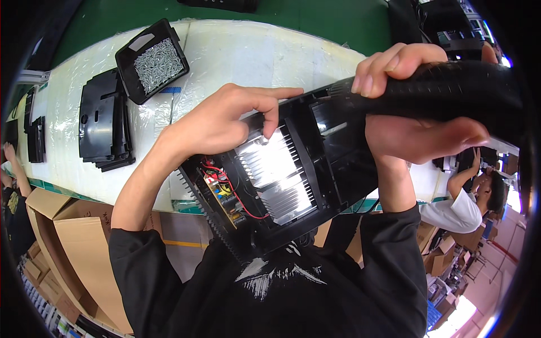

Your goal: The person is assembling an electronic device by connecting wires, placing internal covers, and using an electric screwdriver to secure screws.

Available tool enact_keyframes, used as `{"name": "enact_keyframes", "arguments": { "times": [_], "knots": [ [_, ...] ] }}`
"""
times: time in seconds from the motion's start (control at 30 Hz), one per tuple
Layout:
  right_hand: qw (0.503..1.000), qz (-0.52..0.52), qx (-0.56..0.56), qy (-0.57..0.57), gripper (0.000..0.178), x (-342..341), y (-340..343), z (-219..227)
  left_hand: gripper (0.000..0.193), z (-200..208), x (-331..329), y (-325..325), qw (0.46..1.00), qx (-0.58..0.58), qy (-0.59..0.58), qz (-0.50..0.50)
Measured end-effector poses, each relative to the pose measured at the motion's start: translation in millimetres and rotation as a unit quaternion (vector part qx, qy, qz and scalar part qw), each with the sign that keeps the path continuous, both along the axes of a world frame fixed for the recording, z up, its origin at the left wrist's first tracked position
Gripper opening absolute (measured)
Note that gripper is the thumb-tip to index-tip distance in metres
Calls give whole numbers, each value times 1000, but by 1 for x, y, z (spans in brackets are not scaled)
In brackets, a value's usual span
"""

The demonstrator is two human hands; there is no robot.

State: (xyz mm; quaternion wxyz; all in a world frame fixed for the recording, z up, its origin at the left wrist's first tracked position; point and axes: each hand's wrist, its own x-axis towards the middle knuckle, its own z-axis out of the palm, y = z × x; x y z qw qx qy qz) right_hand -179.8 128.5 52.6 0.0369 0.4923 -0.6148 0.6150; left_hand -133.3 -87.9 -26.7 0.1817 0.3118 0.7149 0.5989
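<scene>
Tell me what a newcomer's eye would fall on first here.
Probably the bright, finned metal heatsink at centre, in an open black housing beneath the left hand. A circuit board sits to its left. At upper left, a black tray holds heaped silver screws.

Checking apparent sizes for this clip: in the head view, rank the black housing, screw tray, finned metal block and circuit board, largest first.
Black housing
Screw tray and finned metal block: too alike to rank
Circuit board
</scene>
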Motion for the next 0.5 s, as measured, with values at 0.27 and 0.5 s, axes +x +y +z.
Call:
{"name": "enact_keyframes", "arguments": {
  "times": [0.27, 0.5],
  "knots": [
    [999, 28, 13, 22, 87, -8, 3, -4, 17, -6, 1, 3, 1000, 6, 0, 25],
    [999, -8, -39, 6, 85, -2, -4, -11, 16, -5, 1, 4, 999, 3, -1, 33]
  ]
}}
